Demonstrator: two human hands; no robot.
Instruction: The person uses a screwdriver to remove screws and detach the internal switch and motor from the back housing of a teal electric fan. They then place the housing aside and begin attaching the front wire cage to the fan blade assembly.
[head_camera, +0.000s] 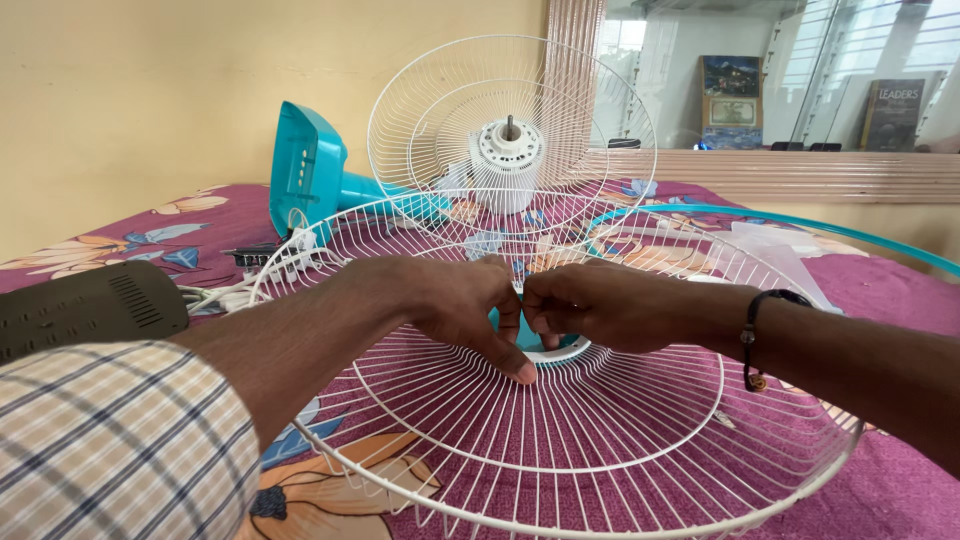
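Right now, from the head view, your left hand (465, 310) and right hand (590, 305) meet at frame centre, fingertips pinched on a small clip at the hub of the white front grille (560, 440) lying on the bed (900, 500); the next move likely needs a steady grip. Behind stands the fan motor (508, 160) in its rear guard (420, 110), cords (215, 293) left
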